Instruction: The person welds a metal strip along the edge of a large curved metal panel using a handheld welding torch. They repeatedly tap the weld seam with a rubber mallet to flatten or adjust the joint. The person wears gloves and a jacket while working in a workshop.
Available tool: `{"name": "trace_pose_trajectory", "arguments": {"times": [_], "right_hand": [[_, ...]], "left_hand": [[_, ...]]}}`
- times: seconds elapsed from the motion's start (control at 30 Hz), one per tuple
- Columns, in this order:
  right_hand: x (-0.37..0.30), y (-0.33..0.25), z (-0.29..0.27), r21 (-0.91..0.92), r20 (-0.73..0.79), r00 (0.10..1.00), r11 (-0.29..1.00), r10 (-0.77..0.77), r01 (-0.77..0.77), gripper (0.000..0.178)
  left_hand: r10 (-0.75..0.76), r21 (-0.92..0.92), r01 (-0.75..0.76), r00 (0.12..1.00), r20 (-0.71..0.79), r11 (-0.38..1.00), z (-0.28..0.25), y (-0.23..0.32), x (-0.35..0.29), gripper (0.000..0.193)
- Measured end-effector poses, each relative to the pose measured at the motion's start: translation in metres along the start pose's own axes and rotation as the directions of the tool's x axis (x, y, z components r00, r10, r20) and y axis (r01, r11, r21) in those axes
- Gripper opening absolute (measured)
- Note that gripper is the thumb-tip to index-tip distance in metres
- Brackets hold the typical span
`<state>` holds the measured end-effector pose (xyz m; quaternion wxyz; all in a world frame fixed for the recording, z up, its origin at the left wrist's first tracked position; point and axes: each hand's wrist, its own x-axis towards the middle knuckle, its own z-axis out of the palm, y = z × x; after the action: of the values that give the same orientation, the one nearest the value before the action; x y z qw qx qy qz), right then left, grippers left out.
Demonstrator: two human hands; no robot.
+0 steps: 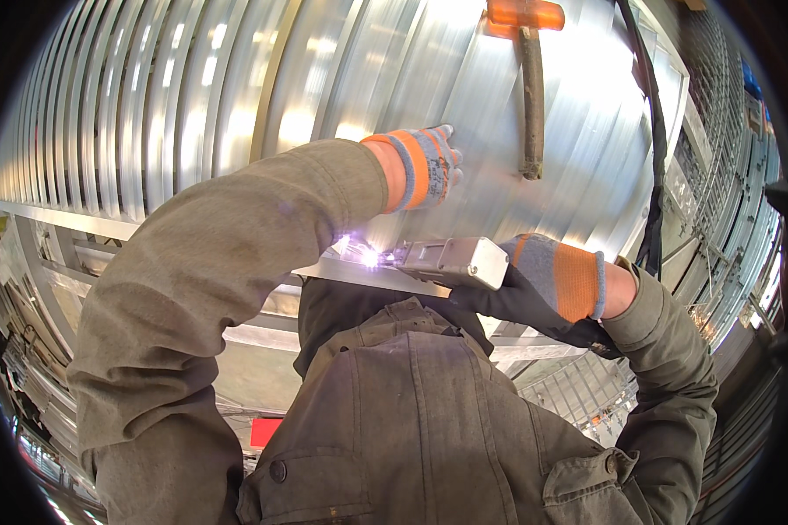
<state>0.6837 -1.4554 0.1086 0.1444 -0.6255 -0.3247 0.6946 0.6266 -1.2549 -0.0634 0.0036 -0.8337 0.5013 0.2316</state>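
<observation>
My left hand (427, 168), in a grey and orange glove, lies on the ribbed metal panel (341, 79). Its fingers are spread and hold nothing. In my right hand (543, 284), gloved in grey, orange and black, is a boxy silver welding gun (451, 261). The gun points left along the panel's near edge, where a bright violet-white glare (369, 258) burns at its tip. That glare and my left sleeve hide the exact contact spot. A mallet (531, 96) with an orange head and a worn wooden handle rests on the panel, beyond my right hand.
A thick black cable (655, 157) runs down the panel's right side. Past it, wire mesh (718, 122) and long metal profiles stand at the right. Below the panel's near edge are metal frame bars (48, 262) and a small red object (265, 431).
</observation>
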Motion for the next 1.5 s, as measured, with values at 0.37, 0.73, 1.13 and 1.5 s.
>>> {"name": "trace_pose_trajectory", "arguments": {"times": [0.37, 0.73, 1.13, 1.5], "right_hand": [[-0.005, 0.007, 0.004, -0.044, -0.034, 0.998, 0.998, -0.056, 0.055, 0.05], [-0.012, 0.013, 0.008, -0.002, -0.084, 0.992, 0.995, -0.096, 0.096, 0.046], [-0.067, 0.019, 0.0, 0.079, -0.184, 0.983, 0.997, 0.008, 0.006, 0.041], [-0.087, 0.058, -0.004, 0.249, -0.201, 0.977, 0.968, 0.071, -0.019, 0.04]], "left_hand": [[0.003, 0.04, -0.004, 0.999, 0.035, 0.999, 0.002, 0.001, -0.002, 0.04], [0.019, 0.025, -0.018, 1.0, -0.015, 1.0, 0.005, 0.0, -0.008, 0.038], [-0.042, -0.064, 0.021, 0.934, -0.356, 0.998, -0.028, -0.001, 0.0, 0.034], [0.087, 0.094, -0.077, 0.99, -0.112, 0.993, -0.036, 0.009, 0.029, 0.026]]}}
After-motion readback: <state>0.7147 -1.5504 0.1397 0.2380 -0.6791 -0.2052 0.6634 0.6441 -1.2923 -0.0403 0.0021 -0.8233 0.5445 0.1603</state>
